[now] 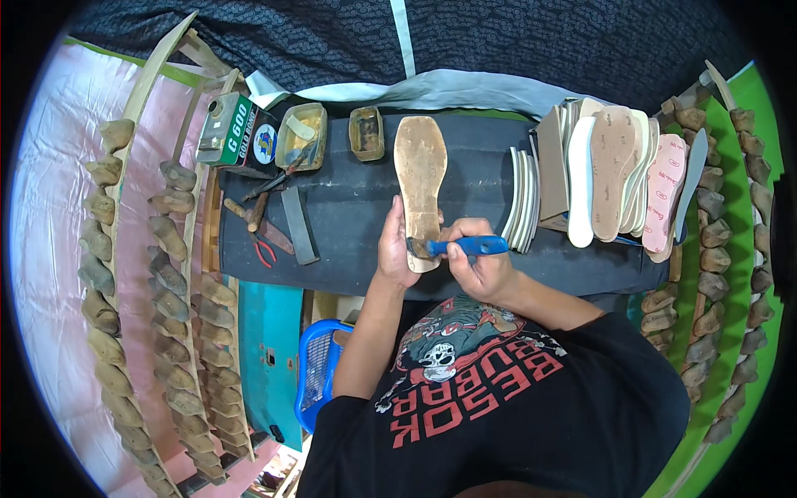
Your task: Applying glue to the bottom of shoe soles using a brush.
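**Brushing the heel end of a sole, one hand holding it down**

On the left, racks of wooden shoe lasts [170,241] stand in rows. At the far left of the dark work board [357,207] are a green glue can [237,133] and two open tins [303,137], with pliers [264,249] nearer in.

The left hand [397,249] is closed on the near left edge of the tan sole [420,187], which lies lengthwise on the board, toe far and heel near. Pinning it this way looks sound: the sole should not slide under the strokes.

The right hand [477,266] is clamped round the blue handle of a brush [461,246], its bristles touching the sole's heel end just beside the left fingers. Strokes are probably best kept thin and even, drawn away from the holding fingers and out to the edge.

On the right, stacked insoles [614,174] lean upright, well apart from the work.
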A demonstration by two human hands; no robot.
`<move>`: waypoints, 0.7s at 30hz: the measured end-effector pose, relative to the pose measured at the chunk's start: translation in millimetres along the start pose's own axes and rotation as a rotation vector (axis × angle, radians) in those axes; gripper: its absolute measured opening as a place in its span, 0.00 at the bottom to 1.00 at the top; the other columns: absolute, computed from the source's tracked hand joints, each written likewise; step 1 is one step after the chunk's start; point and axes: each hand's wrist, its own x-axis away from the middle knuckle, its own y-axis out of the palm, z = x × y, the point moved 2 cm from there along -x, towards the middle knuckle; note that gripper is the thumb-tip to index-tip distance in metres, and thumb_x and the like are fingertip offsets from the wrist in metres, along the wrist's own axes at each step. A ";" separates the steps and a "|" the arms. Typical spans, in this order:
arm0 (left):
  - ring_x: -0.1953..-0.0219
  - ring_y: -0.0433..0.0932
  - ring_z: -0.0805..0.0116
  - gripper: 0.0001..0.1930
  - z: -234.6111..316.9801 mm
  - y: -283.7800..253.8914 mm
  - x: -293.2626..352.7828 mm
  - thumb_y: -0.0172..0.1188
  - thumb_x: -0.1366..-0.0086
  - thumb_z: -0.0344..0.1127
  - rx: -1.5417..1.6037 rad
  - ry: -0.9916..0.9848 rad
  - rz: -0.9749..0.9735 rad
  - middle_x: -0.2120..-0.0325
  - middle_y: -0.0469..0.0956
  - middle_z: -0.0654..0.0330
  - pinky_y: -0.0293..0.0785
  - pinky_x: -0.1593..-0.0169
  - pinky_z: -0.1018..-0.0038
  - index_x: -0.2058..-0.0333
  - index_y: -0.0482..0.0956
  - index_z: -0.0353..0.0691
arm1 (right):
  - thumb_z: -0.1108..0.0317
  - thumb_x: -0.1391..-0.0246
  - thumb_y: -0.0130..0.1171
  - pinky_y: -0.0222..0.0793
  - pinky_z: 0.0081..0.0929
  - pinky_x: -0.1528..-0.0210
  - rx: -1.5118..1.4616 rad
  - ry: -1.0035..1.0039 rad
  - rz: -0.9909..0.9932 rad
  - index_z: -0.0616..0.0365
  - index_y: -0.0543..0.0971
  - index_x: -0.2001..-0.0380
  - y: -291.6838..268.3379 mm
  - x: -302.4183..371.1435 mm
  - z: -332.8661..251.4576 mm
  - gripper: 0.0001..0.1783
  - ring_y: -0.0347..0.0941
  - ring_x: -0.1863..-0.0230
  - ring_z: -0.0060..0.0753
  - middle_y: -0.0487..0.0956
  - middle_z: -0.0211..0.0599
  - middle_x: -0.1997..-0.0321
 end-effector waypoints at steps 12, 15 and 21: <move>0.58 0.82 0.66 0.27 11.2 -8.7 2.3 0.39 0.23 0.58 0.031 -0.004 0.059 0.59 0.81 0.57 0.80 0.55 0.67 0.44 0.72 0.42 | 0.73 0.38 0.57 0.73 0.31 0.69 0.097 -0.046 -0.058 0.64 0.72 0.59 1.6 -24.8 0.0 0.07 0.77 0.74 0.36 0.77 0.42 0.65; 0.61 0.81 0.65 0.24 13.5 -19.9 5.0 0.41 0.23 0.55 -0.005 0.015 0.079 0.58 0.81 0.57 0.81 0.57 0.66 0.44 0.73 0.43 | 0.73 0.37 0.57 0.74 0.30 0.69 0.098 0.006 0.039 0.65 0.72 0.57 0.9 -28.2 10.2 0.08 0.80 0.71 0.33 0.77 0.39 0.64; 0.58 0.82 0.65 0.25 15.3 -20.7 15.1 0.41 0.23 0.56 0.064 -0.014 0.169 0.56 0.81 0.58 0.81 0.55 0.65 0.43 0.72 0.43 | 0.74 0.43 0.64 0.77 0.33 0.59 0.108 -0.073 -0.177 0.66 0.76 0.58 18.5 -40.9 -7.4 0.11 0.82 0.63 0.40 0.81 0.42 0.61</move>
